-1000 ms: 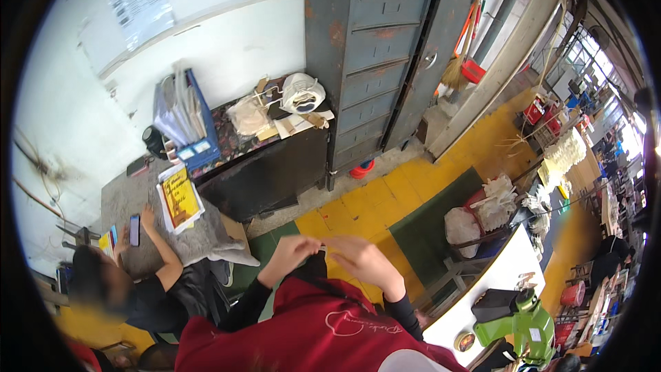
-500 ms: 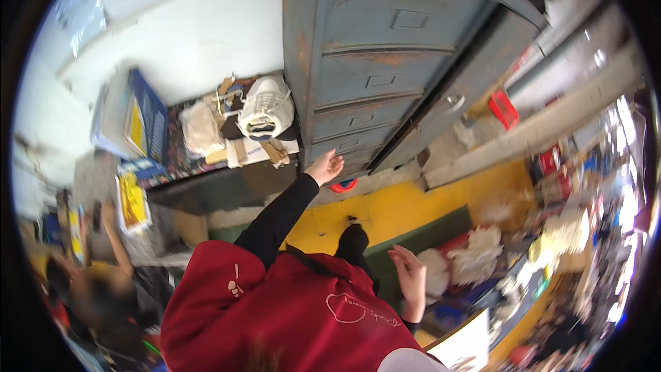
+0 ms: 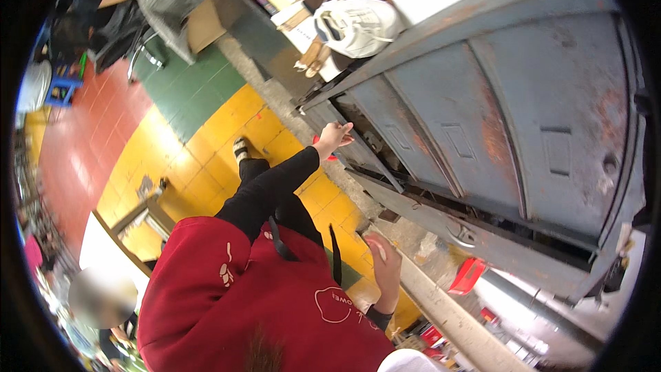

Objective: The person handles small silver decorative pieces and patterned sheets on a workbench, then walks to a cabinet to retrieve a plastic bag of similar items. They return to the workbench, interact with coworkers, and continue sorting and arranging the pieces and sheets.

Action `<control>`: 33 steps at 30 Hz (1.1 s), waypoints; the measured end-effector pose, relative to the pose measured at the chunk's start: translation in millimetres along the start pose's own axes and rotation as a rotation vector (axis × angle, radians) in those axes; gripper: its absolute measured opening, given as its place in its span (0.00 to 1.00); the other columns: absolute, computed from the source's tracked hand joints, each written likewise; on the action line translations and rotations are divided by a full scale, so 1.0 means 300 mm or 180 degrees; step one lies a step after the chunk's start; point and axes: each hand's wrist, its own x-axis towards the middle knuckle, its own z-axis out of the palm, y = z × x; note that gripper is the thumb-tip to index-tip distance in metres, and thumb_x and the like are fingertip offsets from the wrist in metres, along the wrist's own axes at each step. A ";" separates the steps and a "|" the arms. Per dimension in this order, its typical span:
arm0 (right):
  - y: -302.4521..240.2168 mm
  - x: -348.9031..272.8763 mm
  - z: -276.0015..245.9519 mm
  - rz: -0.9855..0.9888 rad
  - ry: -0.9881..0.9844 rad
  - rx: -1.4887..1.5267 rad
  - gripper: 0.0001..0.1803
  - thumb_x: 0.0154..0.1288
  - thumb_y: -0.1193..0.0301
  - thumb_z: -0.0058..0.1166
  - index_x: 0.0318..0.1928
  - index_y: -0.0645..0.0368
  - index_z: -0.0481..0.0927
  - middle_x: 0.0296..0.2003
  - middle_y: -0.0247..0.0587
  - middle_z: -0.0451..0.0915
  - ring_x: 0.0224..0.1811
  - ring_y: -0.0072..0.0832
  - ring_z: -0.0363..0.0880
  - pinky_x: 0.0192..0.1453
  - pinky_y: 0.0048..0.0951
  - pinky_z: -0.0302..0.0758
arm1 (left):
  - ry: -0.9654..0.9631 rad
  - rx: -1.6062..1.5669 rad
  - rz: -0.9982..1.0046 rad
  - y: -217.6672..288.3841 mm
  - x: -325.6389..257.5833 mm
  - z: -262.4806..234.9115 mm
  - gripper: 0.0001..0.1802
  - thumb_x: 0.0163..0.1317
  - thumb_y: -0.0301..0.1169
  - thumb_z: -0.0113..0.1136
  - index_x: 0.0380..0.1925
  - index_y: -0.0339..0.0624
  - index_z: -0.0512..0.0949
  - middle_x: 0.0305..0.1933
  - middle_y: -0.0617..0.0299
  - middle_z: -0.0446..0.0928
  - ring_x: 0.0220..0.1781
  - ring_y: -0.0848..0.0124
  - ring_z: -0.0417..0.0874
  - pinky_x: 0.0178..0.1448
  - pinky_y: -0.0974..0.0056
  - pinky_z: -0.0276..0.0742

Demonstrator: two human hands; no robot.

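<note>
A grey, rust-marked metal cabinet point(image 3: 454, 117) with several drawers stands in front of me to the right. One low drawer point(image 3: 368, 155) is pulled out a little, leaving a dark gap behind its front. My left hand point(image 3: 334, 140) is at that drawer's front, its curled fingers at the edge. My right hand point(image 3: 387, 269) hangs lower, beside my red top point(image 3: 255, 296); it is loosely open, with no object seen in it. The cabinet's side door point(image 3: 461, 234), which has a metal handle, is nearest to it.
A white shoe-like bag point(image 3: 358, 26) and other items lie on a low dark cabinet beyond. A seated person point(image 3: 103, 0) is at the far left, another person point(image 3: 103, 303) at lower left. Yellow tiles point(image 3: 206, 138) cover the floor; a red plastic piece point(image 3: 468, 275) lies by the cabinet.
My view has turned, and the cabinet now fills the right side. My left hand has reached the low drawer, where a gap now shows. The right hand stays by my body.
</note>
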 end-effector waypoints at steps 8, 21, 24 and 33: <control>0.195 0.507 0.046 -0.1078 -0.0881 -0.0641 0.19 0.68 0.74 0.54 0.57 0.67 0.75 0.49 0.48 0.80 0.50 0.28 0.80 0.55 0.29 0.75 | 0.0560 0.0509 0.0153 -0.182 -0.116 -0.165 0.21 0.66 0.40 0.61 0.35 0.26 0.75 0.33 0.54 0.81 0.36 0.68 0.87 0.37 0.66 0.83; 0.477 1.159 0.221 0.0467 0.0583 0.0042 0.32 0.59 0.65 0.62 0.60 0.69 0.70 0.57 0.50 0.74 0.57 0.36 0.74 0.63 0.34 0.68 | 0.0412 0.0619 0.0122 -0.294 -0.131 -0.277 0.16 0.68 0.33 0.57 0.44 0.26 0.75 0.40 0.51 0.82 0.42 0.70 0.85 0.46 0.67 0.82; 0.489 1.196 0.223 0.0511 0.0424 0.0124 0.35 0.53 0.75 0.61 0.63 0.63 0.66 0.59 0.48 0.70 0.59 0.34 0.71 0.61 0.32 0.68 | 0.0478 0.0561 0.0114 -0.318 -0.129 -0.287 0.16 0.67 0.33 0.57 0.45 0.28 0.75 0.39 0.51 0.83 0.41 0.69 0.86 0.47 0.65 0.82; 0.525 1.248 0.188 0.0061 0.0802 -0.1823 0.29 0.52 0.74 0.57 0.58 0.59 0.73 0.48 0.51 0.77 0.54 0.43 0.75 0.60 0.39 0.69 | 0.0515 0.0833 0.0108 -0.322 -0.120 -0.290 0.17 0.66 0.32 0.57 0.50 0.31 0.75 0.39 0.48 0.84 0.39 0.64 0.87 0.48 0.62 0.81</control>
